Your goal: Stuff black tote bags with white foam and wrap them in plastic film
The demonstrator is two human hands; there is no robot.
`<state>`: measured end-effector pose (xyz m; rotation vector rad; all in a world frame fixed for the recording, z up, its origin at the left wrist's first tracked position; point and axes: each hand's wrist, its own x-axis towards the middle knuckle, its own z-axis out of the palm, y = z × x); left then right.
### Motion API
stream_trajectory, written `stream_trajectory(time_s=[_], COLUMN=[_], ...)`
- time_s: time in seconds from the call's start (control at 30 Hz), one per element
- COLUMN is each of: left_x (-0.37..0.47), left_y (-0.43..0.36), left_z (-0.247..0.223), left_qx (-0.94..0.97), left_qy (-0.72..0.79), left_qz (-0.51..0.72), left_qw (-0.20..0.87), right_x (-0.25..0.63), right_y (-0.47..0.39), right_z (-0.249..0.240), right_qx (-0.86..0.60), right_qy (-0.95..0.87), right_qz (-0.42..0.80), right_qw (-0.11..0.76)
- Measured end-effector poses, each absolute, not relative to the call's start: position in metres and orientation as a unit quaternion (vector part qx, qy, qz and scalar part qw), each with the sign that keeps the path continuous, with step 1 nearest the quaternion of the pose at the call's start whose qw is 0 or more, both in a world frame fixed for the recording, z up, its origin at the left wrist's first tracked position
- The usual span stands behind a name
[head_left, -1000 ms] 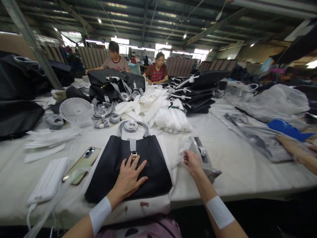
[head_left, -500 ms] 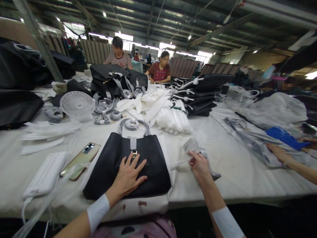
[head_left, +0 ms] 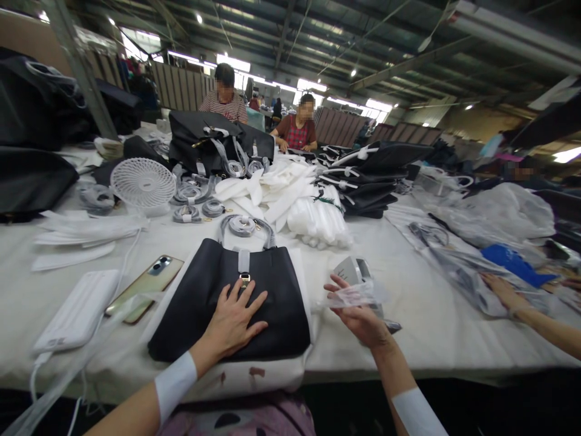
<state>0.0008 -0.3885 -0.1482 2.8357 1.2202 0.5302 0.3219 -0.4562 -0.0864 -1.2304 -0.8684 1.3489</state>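
Observation:
My left hand lies flat with spread fingers on a black handbag, just below its metal clasp. The bag's wrapped handles stretch away from me, with a coiled, wrapped strap between them. To the right of the bag, my right hand is turned palm up with its fingers apart, and clear plastic film lies across the fingers. Just beyond it is a small grey packet or box, partly hidden by the film.
A phone, a white power bank and a white fan are on the left. White padding and stacked black bags lie farther back. Another person's hand touches plastic on the right. Two people work across the table.
My right hand has turned palm up and its fingers have opened from a pinch, with film now across them. My left hand stays on the bag. The person's hand at right has shifted slightly.

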Motion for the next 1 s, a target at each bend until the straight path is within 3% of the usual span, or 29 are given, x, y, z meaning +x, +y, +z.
stream_trajectory(time_s=[0.2, 0.3, 0.47, 0.67, 1.0], left_x=[0.001, 0.001, 0.000, 0.000, 0.001], left_y=[-0.388, -0.388, -0.389, -0.389, -0.389], left_z=[-0.148, -0.149, -0.148, -0.148, -0.148], left_qx=[0.903, 0.902, 0.901, 0.902, 0.903], left_qy=[0.391, 0.393, 0.391, 0.394, 0.394], left_qz=[0.179, 0.181, 0.188, 0.176, 0.170], left_qw=[0.004, 0.008, 0.006, 0.017, 0.016], right_x=[0.326, 0.326, 0.327, 0.319, 0.300], right_y=[-0.465, -0.463, -0.457, -0.455, -0.463], right_z=[-0.090, -0.089, -0.103, -0.132, -0.122], right_qx=[-0.593, -0.614, -0.617, -0.643, -0.608], right_qy=[-0.467, -0.485, -0.481, -0.314, -0.190], right_qz=[0.494, 0.453, 0.432, 0.434, 0.458], right_qw=[0.432, 0.426, 0.449, 0.548, 0.620])
